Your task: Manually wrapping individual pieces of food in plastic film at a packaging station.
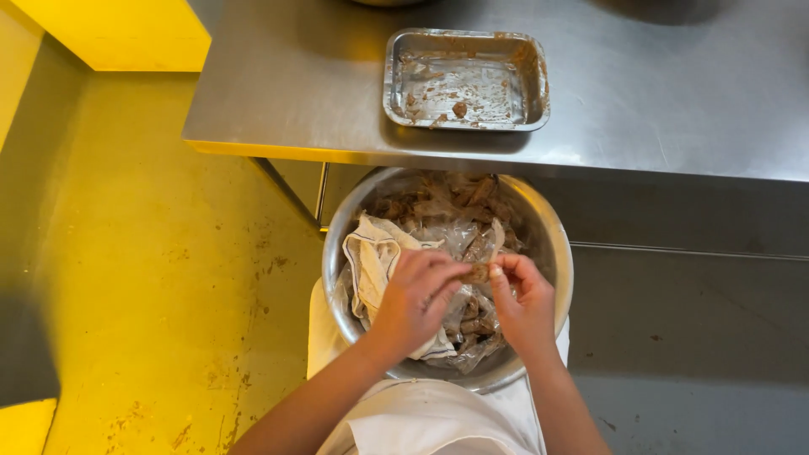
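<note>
A large round steel bowl [548,227] rests on my lap below the table edge. It holds crumpled clear plastic smeared with brown residue [455,219] and a folded white cloth [375,257] on its left side. My left hand [413,299] and my right hand [524,303] meet over the bowl's middle. Both pinch a small brown smeared piece of plastic wrap [479,272] between their fingertips.
A rectangular metal tray [465,80] with brown smears and crumbs sits on the stainless steel table [295,93] above the bowl. The floor [152,278] at left is yellow and stained. White apron fabric [430,417] covers my lap.
</note>
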